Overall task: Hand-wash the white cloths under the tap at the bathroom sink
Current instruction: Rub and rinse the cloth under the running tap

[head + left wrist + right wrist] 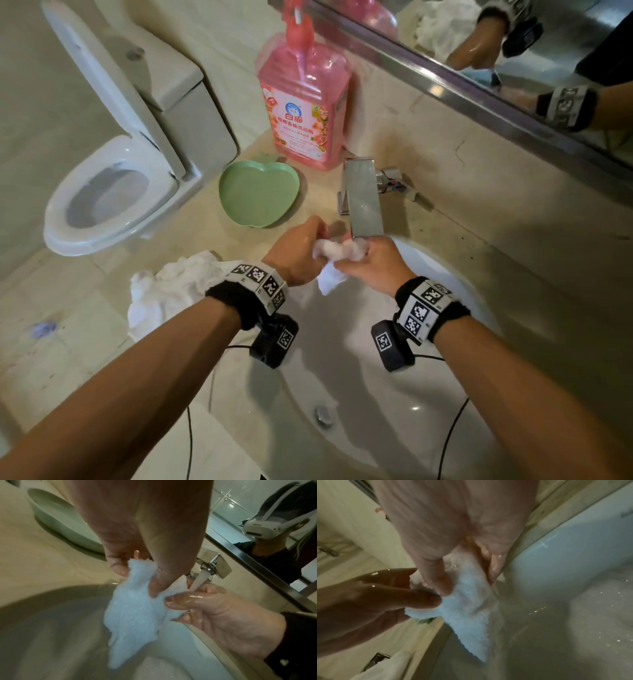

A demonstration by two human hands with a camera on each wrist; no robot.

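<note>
A small wet white cloth (330,263) (133,609) (467,609) is bunched between both hands just below the chrome tap (363,197) (216,565), above the back rim of the white sink (455,281). My left hand (296,248) (137,566) pinches the cloth's left end, and my right hand (371,262) (467,577) grips its right end. Water (199,580) runs from the spout onto the right hand's fingers (193,599) and the cloth. A corner of the cloth hangs down into the basin. A pile of white cloths (168,291) lies on the counter to the left.
A pink detergent bottle (303,102) stands at the back of the counter, with a green apple-shaped dish (260,193) beside it. The toilet (113,178) is at the left. A mirror (513,51) runs along the back wall. The sink drain (323,413) sits near me.
</note>
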